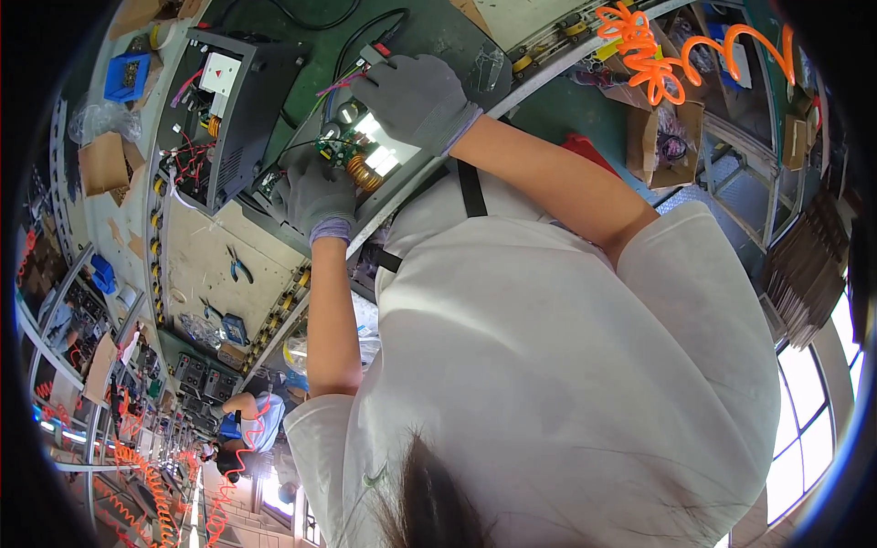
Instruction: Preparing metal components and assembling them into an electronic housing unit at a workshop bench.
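Observation:
Both my hands wear grey gloves with purple cuffs. My left hand [317,194] bends over the left side of a green circuit board [334,146], its fingers curled; what they grip is hidden. A copper-coloured coil [364,173] stands on the board beside that hand. Over the board's far right side, my right hand [416,102] is closed, with thin pink and purple wires [338,84] running into its thumb and fingers. Just beyond its fingertips is a small red and grey connector [375,52]. Bright light reflects off the surface between my hands.
To the left stands an open black metal housing [242,119] with wires inside. Pliers [239,263] lie on the bench near a roller rail [283,306]. A blue bin [127,77] and cardboard box [108,166] sit farther left. An orange coiled hose [650,55] hangs at upper right.

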A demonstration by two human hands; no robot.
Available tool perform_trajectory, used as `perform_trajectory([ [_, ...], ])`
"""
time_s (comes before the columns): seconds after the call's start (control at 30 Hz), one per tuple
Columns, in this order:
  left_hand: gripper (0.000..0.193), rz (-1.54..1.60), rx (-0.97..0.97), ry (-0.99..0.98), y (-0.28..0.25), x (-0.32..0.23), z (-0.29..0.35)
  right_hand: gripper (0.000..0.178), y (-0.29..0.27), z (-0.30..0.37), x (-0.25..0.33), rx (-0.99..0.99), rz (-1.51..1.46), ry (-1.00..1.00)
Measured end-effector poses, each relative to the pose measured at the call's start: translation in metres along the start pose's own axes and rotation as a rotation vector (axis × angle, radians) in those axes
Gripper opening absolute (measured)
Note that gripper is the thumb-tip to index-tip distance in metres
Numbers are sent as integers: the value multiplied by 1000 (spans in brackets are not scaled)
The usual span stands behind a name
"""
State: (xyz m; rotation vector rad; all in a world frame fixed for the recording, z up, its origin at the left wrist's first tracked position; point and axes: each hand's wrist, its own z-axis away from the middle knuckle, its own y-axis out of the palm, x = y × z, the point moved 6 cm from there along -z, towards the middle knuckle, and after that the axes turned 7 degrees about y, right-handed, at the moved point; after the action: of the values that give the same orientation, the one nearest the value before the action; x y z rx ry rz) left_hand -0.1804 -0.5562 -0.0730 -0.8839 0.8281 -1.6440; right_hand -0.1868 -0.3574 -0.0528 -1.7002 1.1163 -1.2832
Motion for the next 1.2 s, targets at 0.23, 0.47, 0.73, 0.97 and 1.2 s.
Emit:
perform_trajectory([
  [0.23, 35, 12, -127, -1, 16, 4, 3, 26, -3, -1, 1, 15, -30, -2],
  [0.47, 34, -1, -48, 1, 6, -1, 2, 30, -3, -1, 0, 67, -27, -4],
  [0.73, 37, 82, 44, 4, 12, 5, -6, 33, 0, -2, -1, 85, -19, 14],
  [0.97, 41, -22, 32, 19, 3, -1, 0, 34, -2, -1, 0, 63, -57, -12],
  [1.2, 34, 67, -23, 1, 1, 2, 0, 34, -2, -1, 1, 67, -89, -22],
])
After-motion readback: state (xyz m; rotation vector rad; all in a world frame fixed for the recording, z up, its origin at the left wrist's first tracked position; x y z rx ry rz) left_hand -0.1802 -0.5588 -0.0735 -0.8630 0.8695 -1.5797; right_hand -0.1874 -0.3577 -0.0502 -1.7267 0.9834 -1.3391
